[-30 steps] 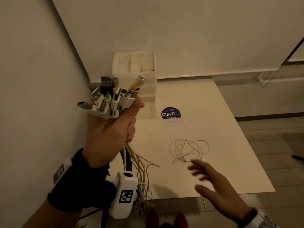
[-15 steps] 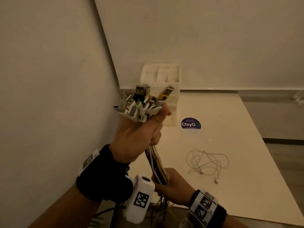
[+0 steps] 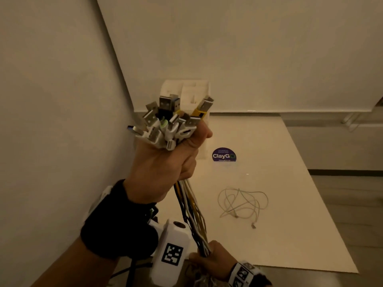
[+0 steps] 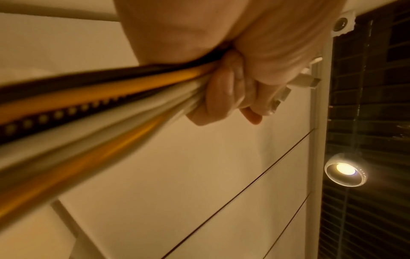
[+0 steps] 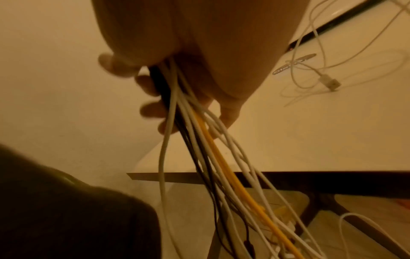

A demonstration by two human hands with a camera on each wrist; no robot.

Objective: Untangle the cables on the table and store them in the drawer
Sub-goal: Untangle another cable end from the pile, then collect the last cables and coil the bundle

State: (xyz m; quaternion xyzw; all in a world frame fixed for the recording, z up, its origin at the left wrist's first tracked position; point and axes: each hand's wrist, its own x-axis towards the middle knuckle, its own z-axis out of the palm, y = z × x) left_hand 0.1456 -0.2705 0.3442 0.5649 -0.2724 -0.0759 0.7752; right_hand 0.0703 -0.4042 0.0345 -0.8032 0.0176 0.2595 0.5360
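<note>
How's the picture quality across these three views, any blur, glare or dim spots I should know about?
Head view: dim, warm light, yet the USB plugs in the left hand stay sharp; straight wall edges bow from the wide lens. Left wrist view: the cable bundle near the lens is smeared out of focus, and a ceiling lamp flares. Right wrist view: soft, orange-tinted, with the right hand blurred.

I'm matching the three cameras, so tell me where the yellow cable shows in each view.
Head: the yellow cable hangs at lower centre, within the bundle between the left hand and the right hand.
Left wrist: a diagonal band from the left edge up to the curled fingers.
Right wrist: runs from centre towards the bottom right.
Shared landmark: the black cable beside it in all three views.
</note>
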